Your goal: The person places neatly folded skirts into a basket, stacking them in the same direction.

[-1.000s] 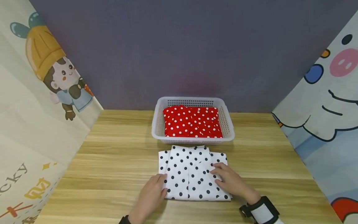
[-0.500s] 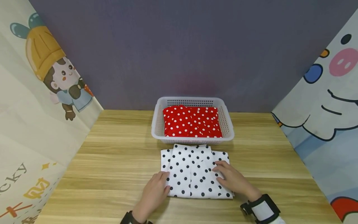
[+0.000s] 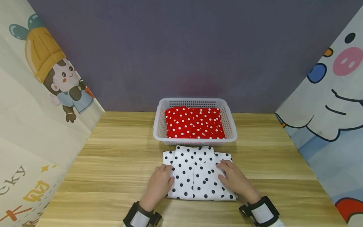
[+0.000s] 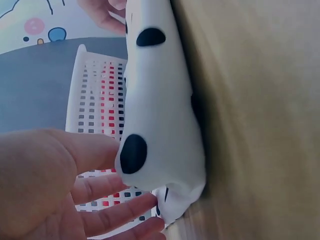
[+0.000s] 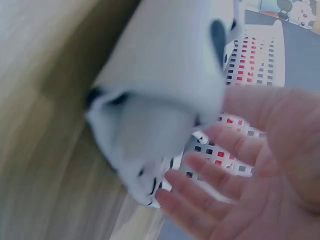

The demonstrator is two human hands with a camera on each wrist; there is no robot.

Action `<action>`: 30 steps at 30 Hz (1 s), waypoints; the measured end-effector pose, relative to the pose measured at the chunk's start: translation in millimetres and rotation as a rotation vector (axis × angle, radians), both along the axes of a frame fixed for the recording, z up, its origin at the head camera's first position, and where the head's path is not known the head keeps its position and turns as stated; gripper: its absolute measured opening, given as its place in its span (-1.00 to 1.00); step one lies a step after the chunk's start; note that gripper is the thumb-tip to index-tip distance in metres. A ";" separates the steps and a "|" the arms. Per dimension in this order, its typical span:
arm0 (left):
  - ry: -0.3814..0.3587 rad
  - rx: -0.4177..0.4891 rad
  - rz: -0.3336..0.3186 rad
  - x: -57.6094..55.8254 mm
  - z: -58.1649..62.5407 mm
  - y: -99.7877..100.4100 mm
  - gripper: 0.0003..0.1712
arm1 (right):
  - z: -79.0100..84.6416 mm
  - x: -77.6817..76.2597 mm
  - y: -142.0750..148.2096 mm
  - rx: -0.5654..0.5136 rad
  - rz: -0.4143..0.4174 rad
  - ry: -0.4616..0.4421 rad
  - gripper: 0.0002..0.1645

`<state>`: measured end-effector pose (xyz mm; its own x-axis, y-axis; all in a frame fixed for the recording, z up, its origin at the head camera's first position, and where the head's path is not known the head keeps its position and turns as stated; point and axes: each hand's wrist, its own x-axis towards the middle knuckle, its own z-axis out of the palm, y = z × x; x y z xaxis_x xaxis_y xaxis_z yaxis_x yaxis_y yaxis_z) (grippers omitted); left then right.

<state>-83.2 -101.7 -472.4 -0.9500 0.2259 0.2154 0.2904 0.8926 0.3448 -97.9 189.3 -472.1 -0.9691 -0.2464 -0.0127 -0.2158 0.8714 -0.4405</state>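
Note:
A folded white cloth with black dots (image 3: 195, 176) lies flat on the table, its folded shape like a garment. On its left edge rests my left hand (image 3: 160, 181), with fingertips and thumb touching the fabric. My right hand (image 3: 236, 179) touches the right edge in the same way. In the left wrist view the fingers (image 4: 115, 215) stretch out beside the thick folded side (image 4: 165, 115). The right wrist view shows relaxed, spread fingers (image 5: 200, 192) next to the layered, open end of the cloth (image 5: 165, 110).
Just behind the cloth stands a white perforated plastic basket (image 3: 231, 126). A red cloth with white dots (image 3: 195, 123) lies folded in it. The wooden table (image 3: 113, 157) meets a dark back wall (image 3: 193, 47), with printed cartoon sheets (image 3: 56, 78) at both sides.
The cloth has shifted slightly right and toward the basket, then stayed put. My left hand has slid forward along the left edge; my right hand has moved only a little.

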 end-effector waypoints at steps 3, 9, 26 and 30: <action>-0.048 0.007 0.048 -7.6 2.3 2.9 -0.62 | 2.2 -1.3 -2.8 0.000 -0.066 -0.003 -0.56; -0.140 -0.003 0.124 -19.4 5.8 6.4 -0.58 | 8.2 -5.6 -7.3 0.044 -0.190 -0.005 -0.48; -0.232 0.049 0.284 -34.4 9.6 14.3 -0.47 | 12.9 -8.9 -10.7 0.100 -0.346 -0.117 -0.25; -0.254 0.036 0.314 -34.4 8.5 15.8 -0.42 | 10.8 -7.6 -11.0 0.109 -0.368 -0.158 -0.23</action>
